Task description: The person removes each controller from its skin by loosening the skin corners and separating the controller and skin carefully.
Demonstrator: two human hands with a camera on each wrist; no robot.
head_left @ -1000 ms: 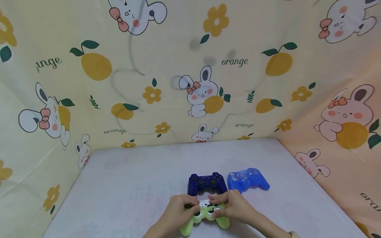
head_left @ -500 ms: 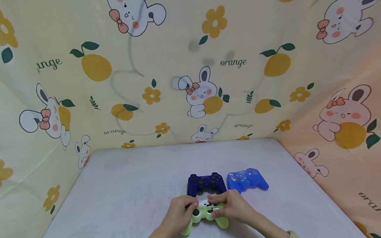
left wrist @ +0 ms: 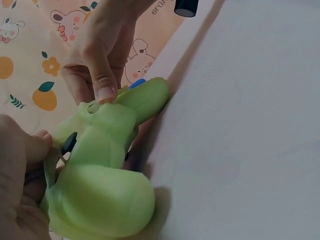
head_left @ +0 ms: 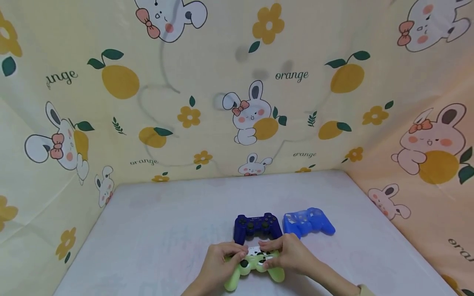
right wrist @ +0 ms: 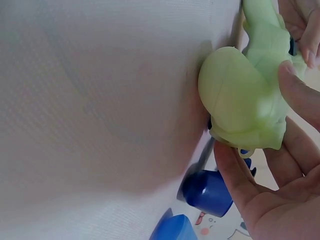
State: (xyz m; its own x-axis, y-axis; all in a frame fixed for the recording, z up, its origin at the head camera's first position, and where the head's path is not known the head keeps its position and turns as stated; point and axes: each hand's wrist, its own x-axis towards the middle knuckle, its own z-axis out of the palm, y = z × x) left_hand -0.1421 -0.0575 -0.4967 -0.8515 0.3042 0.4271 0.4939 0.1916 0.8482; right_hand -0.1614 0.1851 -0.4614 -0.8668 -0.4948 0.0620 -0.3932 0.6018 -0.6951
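A pale green silicone cover (head_left: 233, 280) sits over a white game controller (head_left: 254, 250), whose white top still shows between the hands. My left hand (head_left: 218, 263) pinches the cover's left edge between thumb and fingers. In the left wrist view, a black thumbstick (left wrist: 69, 143) pokes up beside the stretched rim near that thumb. The right hand (head_left: 294, 257) grips the other side, its thumb (right wrist: 295, 87) on the face and its fingers (right wrist: 232, 170) around the far edge. Both handle ends of the cover hang toward me, close to the table. The controller's underside is hidden.
Just behind the hands lies a dark blue game controller (head_left: 257, 225). To its right is a bright blue silicone cover (head_left: 312, 223). The white tabletop (head_left: 166, 230) is bounded by printed cloth walls (head_left: 207, 74) at the back and sides.
My left thumb drew back from the left thumbstick, then shifted slightly along the cover's edge. The right hand and the other items stay nearly in place.
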